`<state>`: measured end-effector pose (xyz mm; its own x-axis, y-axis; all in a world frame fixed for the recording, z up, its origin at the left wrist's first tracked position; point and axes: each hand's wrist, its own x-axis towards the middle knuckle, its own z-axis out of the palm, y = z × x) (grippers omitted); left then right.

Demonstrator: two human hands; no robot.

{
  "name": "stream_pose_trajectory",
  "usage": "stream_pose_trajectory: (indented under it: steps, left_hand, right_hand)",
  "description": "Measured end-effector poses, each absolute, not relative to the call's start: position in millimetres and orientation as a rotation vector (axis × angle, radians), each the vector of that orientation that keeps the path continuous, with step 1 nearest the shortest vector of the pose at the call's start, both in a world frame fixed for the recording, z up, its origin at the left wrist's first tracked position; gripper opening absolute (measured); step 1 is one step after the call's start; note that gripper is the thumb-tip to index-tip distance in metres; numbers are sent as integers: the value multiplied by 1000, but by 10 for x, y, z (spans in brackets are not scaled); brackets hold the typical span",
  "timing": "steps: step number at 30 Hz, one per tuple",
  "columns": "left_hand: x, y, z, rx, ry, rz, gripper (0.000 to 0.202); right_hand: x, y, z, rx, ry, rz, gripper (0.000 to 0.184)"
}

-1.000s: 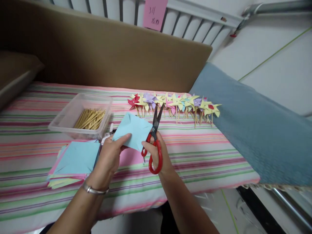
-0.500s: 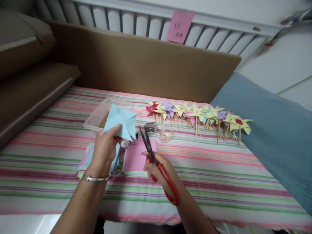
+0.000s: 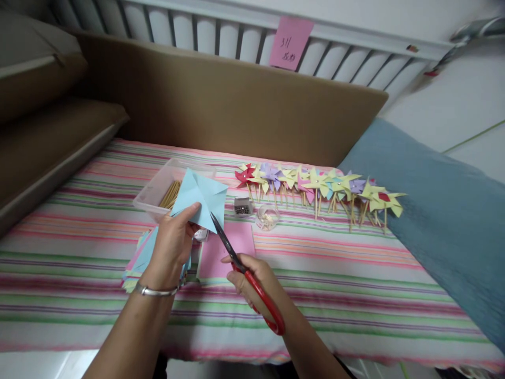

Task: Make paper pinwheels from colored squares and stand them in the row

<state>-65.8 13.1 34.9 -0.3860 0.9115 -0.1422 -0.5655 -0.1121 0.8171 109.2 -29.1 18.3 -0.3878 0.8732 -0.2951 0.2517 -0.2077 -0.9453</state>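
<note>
Between the thumb and fingers of my left hand (image 3: 175, 231) is a square of light blue paper (image 3: 203, 197), with slits running in from its corners. My right hand (image 3: 252, 279) grips red-handled scissors (image 3: 258, 292). Their dark blades (image 3: 224, 239) are closed together over the lower right corner of the blue paper. Below the blades lies a pink paper pad (image 3: 232, 245). A stack of coloured paper squares (image 3: 144, 258) sits under and left of my left wrist, partly hidden by it.
A clear plastic box (image 3: 155, 184) of wooden sticks (image 3: 170, 195) stands behind my left hand. Nearby are a small box of metal pins (image 3: 242, 206) and a round clear dish (image 3: 267, 218). Several paper pinwheels (image 3: 317, 181) line the back right, before a cardboard panel (image 3: 236, 105).
The scissors, open before, have moved left onto the blue paper and their blades have closed. The blue paper has shifted slightly to the right.
</note>
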Motion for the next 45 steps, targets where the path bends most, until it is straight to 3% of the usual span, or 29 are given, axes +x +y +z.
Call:
stream_pose_trajectory:
  steps: [22, 45]
  left_hand:
    - [-551, 126, 359, 406, 999, 1751, 22]
    - [-514, 126, 334, 389, 982, 1802, 24]
  right_hand:
    - [1112, -224, 126, -1336, -1731, 1412, 37]
    - [1074, -231, 122, -1383, -1649, 1461, 33]
